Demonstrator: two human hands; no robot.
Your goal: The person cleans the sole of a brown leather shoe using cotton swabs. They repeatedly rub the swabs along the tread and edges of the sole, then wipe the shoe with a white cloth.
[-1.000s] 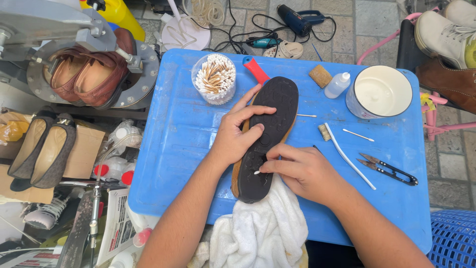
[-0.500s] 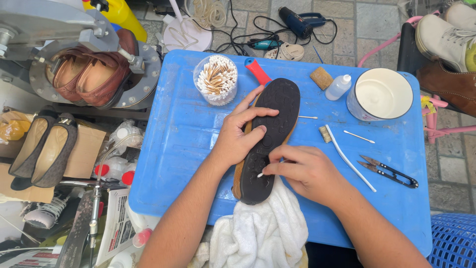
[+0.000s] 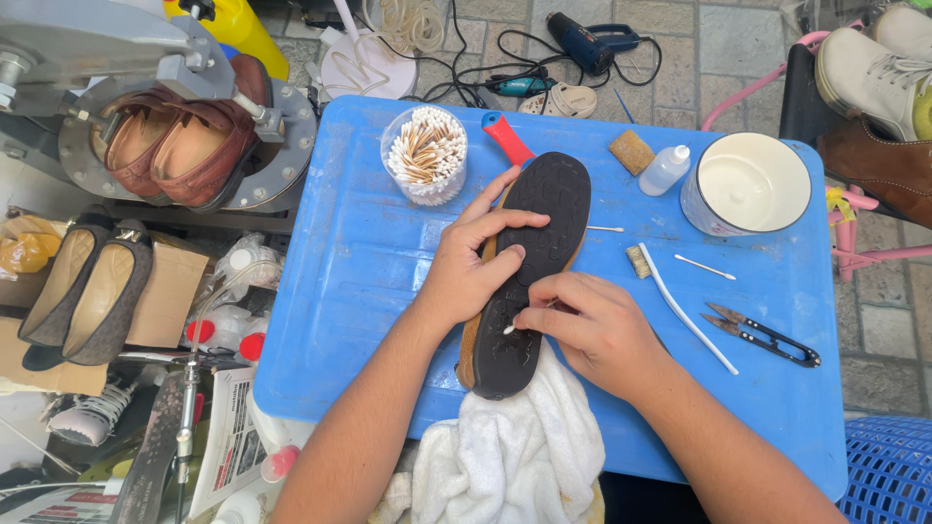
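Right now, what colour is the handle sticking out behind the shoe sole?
Red. The handle shows best in the head view, just above the black shoe sole, beside the cotton swab jar.

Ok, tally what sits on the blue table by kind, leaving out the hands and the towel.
Shoe, sole up: 1
Jar of cotton swabs: 1
Loose cotton swabs: 2
White-handled brush: 1
Thread snips: 1
Squeeze bottle: 1
White tub: 1
Brown sponge block: 1
Red-handled tool: 1
Total: 10
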